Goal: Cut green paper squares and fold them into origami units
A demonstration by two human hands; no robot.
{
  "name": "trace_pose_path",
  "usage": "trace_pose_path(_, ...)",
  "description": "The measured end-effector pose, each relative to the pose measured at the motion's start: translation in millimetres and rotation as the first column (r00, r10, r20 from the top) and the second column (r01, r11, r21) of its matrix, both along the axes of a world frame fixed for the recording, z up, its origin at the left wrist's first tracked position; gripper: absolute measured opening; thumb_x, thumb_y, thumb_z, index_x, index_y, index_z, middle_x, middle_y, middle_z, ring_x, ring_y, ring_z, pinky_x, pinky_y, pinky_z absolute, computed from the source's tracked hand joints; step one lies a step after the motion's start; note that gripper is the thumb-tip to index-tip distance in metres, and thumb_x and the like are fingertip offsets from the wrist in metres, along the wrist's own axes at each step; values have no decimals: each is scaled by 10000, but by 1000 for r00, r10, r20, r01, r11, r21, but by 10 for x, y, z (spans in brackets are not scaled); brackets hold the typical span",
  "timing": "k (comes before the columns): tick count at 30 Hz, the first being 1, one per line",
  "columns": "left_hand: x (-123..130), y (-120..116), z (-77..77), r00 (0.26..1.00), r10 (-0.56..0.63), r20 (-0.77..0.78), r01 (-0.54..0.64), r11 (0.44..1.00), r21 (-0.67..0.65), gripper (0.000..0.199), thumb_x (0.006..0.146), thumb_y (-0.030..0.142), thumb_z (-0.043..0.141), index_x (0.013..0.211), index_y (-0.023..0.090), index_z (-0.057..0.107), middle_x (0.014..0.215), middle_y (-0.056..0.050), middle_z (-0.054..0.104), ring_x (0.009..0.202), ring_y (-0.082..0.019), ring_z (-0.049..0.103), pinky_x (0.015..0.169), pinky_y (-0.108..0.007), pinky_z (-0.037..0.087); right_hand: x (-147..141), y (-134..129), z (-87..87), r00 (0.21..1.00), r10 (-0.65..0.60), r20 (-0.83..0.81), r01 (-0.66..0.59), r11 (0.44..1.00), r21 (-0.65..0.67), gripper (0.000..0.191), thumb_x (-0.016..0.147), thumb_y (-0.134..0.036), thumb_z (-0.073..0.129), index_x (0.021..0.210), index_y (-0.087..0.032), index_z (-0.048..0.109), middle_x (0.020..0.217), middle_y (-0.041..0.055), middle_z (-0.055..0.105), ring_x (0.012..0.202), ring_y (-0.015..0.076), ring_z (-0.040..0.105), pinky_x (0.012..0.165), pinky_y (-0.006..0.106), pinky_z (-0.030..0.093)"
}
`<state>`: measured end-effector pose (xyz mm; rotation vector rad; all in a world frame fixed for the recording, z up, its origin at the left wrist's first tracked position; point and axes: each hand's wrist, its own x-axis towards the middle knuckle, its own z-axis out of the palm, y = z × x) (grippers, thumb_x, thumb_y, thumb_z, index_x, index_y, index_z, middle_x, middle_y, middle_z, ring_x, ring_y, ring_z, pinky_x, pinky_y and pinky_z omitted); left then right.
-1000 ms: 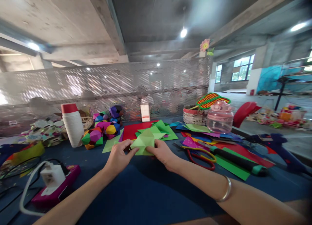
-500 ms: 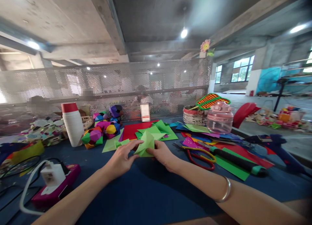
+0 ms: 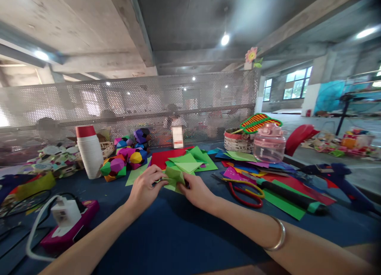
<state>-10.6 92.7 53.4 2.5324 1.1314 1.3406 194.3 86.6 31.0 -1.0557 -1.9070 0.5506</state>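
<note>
At a dark blue desk [image 3: 166,235], a person's left hand [image 3: 147,185] and right hand [image 3: 198,191] pinch opposite sides of one small folded piece of light-green paper [image 3: 175,176], left of metal scissors with red and yellow loop handles [image 3: 231,181].

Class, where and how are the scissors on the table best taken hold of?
Probably by the looped handles, coming from the near right side. The scissors lie with those red and yellow loops just beyond the right forearm and the blades pointing away and to the left, so that approach likely meets the loops before the tips.
</note>
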Motion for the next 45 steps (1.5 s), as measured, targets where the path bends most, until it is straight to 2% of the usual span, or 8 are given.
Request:
trace_pose_path(5, 28, -43, 41, 999, -42, 17, 41, 999, 17, 128, 879, 232, 608, 758, 213, 647, 1178, -66, 637, 1069, -237, 623, 923, -320, 457, 8, 2, -30, 999, 7, 53, -9, 999, 42, 127, 803, -86, 541, 767, -195, 595, 682, -20, 567, 637, 146, 461, 582, 248, 294)
trace_pose_path(9, 36, -58, -2, 998, -53, 43, 55, 997, -53, 27, 867, 214, 613, 856, 223, 591, 918, -25, 683, 838, -192, 666, 779, -277, 491, 3, -12, -18, 997, 17, 71, -20, 999, 42, 143, 803, -81, 539, 779, -200, 615, 684, -19, 583, 640, 148, 475, 580, 246, 301)
trace_pose_path(14, 47, -69, -7, 994, -46, 97, 61, 987, -150, 352, 874, 210, 578, 1224, 247, 568, 908, -14, 677, 806, -188, 670, 747, -269, 490, -34, -64, 14, 998, 18, 54, -20, 999, 41, 149, 816, -86, 539, 829, -195, 641, 691, -15, 601, 622, 147, 488, 583, 253, 332)
trace_pose_path(17, 64, -67, -14, 992, -86, 90, 105, 965, -240, 132, 804, 191, 628, 903, 224, 708, 818, -20, 692, 800, -202, 651, 742, -270, 478, -44, -62, 12, 1000, 0, 22, -1, 999, 44, 129, 804, -117, 595, 895, -190, 651, 742, -3, 626, 663, 158, 531, 615, 259, 376)
trace_pose_path(20, 83, -23, -91, 986, -93, 135, 140, 908, -395, 68, 767, 210, 684, 704, 195, 666, 627, 10, 637, 631, -170, 612, 609, -252, 465, -42, -53, 14, 999, -30, -17, 31, 999, 37, 150, 772, -114, 632, 905, -183, 640, 803, 15, 648, 728, 171, 576, 666, 267, 426)
trace_pose_path(29, 131, 13, -175, 919, -11, 394, 300, 668, -681, 323, 770, 399, 701, 956, 141, 651, 777, -31, 704, 649, -178, 704, 625, -309, 573, -54, -63, 47, 1000, 27, -5, -27, 999, -23, 101, 882, -191, 558, 883, -176, 658, 811, 32, 713, 707, 174, 626, 627, 256, 450)
trace_pose_path(39, 164, -8, -148, 902, -64, 428, 292, 819, -494, 288, 726, 285, 734, 992, 185, 688, 853, -16, 718, 826, -195, 672, 755, -266, 499, -46, -86, 6, 993, 32, 115, -49, 989, 140, 117, 847, -106, 586, 781, -196, 622, 739, 7, 656, 667, 158, 580, 634, 260, 419)
trace_pose_path(45, 69, 103, -164, 895, -30, 445, 300, 779, -551, 123, 895, 246, 696, 919, 130, 662, 876, -11, 668, 820, -170, 652, 776, -331, 545, -30, -133, 32, 992, 31, 124, -65, 958, 279, 310, 862, -69, 545, 1150, -181, 563, 1011, 77, 660, 902, 201, 635, 811, 314, 507)
